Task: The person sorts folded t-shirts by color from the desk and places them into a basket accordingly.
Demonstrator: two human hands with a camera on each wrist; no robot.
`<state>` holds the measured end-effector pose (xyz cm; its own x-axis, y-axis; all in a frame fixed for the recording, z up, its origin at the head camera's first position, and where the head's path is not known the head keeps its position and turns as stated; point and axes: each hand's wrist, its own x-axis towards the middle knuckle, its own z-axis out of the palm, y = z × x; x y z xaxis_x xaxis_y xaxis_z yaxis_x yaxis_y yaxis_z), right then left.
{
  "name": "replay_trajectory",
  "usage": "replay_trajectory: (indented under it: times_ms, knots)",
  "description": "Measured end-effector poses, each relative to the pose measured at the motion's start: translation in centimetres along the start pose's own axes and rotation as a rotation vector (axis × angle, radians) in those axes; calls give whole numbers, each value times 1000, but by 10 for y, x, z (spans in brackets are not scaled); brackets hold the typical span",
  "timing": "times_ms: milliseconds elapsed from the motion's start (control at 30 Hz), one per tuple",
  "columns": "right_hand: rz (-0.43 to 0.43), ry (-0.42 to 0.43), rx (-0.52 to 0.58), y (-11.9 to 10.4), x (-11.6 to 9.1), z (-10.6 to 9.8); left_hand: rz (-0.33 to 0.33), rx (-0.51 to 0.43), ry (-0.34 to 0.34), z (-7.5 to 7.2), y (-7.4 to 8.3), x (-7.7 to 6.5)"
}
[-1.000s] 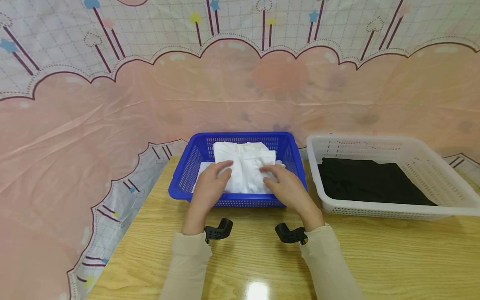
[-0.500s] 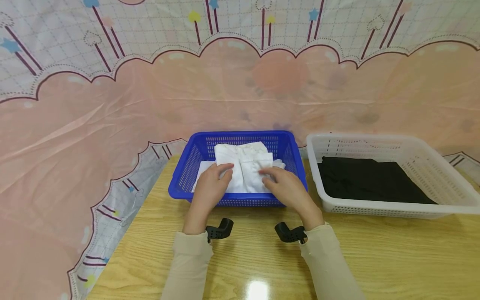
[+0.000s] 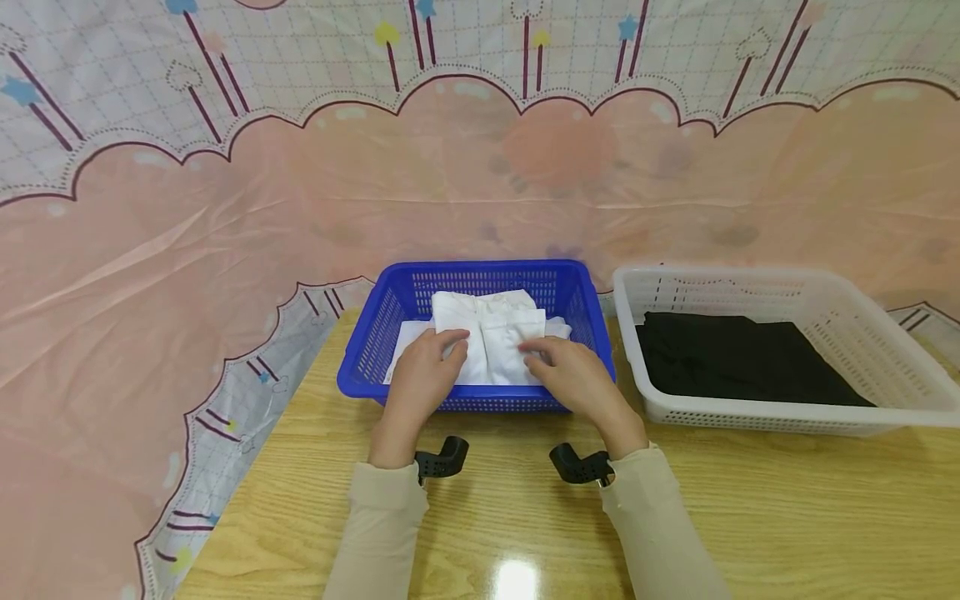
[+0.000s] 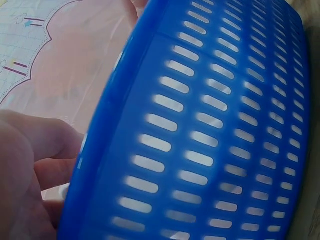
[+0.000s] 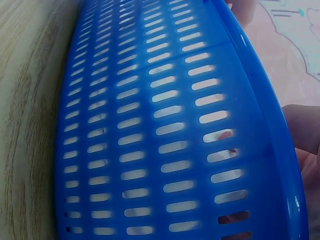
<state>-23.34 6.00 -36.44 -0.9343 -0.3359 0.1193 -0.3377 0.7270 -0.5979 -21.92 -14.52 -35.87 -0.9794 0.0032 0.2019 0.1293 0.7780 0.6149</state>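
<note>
In the head view, folded white clothing (image 3: 491,325) lies in a blue plastic basket (image 3: 491,404), with a crease down its middle. My left hand (image 3: 427,367) reaches over the near rim on the left, thumb and index apart, fingertips at the cloth. Over the same rim on the right comes my right hand (image 3: 573,367), its loosely bent fingers at the clothing's right part. Both wrist views are mostly filled by the basket's slotted wall (image 4: 200,120). Beyond its rim, part of the left hand (image 4: 35,160) shows, and likewise part of the right hand (image 5: 305,130); the fingertips are largely hidden.
To the right stands a white plastic basket (image 3: 750,421) holding folded black clothing (image 3: 742,358). Both baskets sit on a wood-grain table (image 3: 480,517), in front of a pink patterned cloth backdrop (image 3: 480,183).
The upper part of the white clothing has sunk slightly toward me and lies a little lower in the basket. Both hands have hardly moved.
</note>
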Motion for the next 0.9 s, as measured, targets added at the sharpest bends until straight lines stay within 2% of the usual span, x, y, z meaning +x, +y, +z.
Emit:
replay_trajectory:
  times_ms: [467, 900]
  knots:
    - [-8, -19, -38, -3, -1, 0, 24, 107, 11, 5, -1, -2]
    - [18, -9, -63, -4, -1, 2, 66, 157, 24, 6, 0, -3]
